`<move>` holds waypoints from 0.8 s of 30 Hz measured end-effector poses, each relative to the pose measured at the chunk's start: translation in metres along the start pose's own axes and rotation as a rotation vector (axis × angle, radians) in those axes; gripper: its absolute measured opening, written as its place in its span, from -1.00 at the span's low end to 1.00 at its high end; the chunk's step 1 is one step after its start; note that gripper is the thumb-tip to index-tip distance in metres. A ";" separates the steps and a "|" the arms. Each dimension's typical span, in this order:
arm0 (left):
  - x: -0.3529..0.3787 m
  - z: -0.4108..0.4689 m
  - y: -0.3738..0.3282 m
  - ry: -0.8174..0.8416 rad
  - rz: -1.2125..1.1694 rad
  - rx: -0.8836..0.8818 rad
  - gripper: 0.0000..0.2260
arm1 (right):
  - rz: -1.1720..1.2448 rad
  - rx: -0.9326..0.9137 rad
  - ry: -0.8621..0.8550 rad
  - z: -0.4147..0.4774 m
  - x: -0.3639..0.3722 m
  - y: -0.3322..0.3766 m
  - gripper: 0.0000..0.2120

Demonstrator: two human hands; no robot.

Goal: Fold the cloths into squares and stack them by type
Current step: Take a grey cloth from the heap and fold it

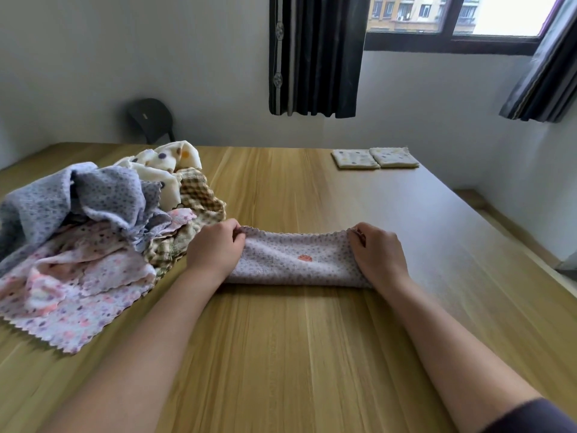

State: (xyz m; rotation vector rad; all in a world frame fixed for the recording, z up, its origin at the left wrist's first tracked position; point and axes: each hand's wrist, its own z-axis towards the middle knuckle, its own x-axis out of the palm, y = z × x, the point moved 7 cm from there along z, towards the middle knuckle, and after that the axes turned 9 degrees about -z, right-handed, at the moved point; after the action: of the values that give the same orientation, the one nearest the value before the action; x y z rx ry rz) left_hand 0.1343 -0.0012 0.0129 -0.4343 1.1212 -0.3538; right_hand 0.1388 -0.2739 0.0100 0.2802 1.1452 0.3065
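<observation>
**Desk:** Entry, head view. Where is the working cloth lying?

**Operator:** I am seeing a lilac cloth (293,260) lying on the wooden table (281,354), in the middle, as a long band running left to right. Its scalloped edge is facing the far side and a rounded fold is facing the near side. An orange-pink spot is showing near its centre.

**Desk:** Hands?

**Operator:** The left hand (215,248) is sitting on the band's left end and the right hand (379,253) on its right end. I am reading both sets of fingers as curled, each pinching a far corner of the scalloped edge between thumb and fingertips. The corners are standing slightly raised and the edge between them is sagging a little. Both palms are covering the ends of the band, so I cannot tell how the cloth is lying underneath them.

**Desk:** Other cloths?

**Operator:** I am noting a pile of unfolded cloths (93,229) on the left of the table, just beside the left hand. In it, a grey-blue spotted cloth (93,195) is lying on top, a cream dotted cloth (162,170) is at the far side, a brown checked cloth (199,195) is on the right flank and a pink flowered cloth (78,285) is spreading toward the near edge. At the far right, two folded cream squares (355,158) are lying side by side, touching, well apart from the hands.

**Desk:** Background?

**Operator:** A dark chair (151,118) is standing past the far left edge, and a dark curtain (315,54) is hanging beside a window (452,14).
</observation>
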 end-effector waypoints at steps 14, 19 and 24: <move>0.010 0.003 -0.003 -0.109 0.071 0.079 -0.84 | -0.113 0.083 0.004 0.014 0.010 -0.006 -0.74; 0.011 -0.002 -0.007 -0.121 0.119 0.109 -0.86 | -0.203 0.097 0.032 0.012 0.012 -0.004 -0.75; -0.004 -0.007 -0.027 -0.262 0.048 0.292 -0.73 | -0.206 -0.094 -0.124 0.005 -0.002 0.017 -0.64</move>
State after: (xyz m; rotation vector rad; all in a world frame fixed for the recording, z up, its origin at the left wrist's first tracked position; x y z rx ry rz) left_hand 0.1247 -0.0239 0.0266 -0.1884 0.8083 -0.3992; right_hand 0.1411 -0.2594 0.0199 0.0962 1.0248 0.1585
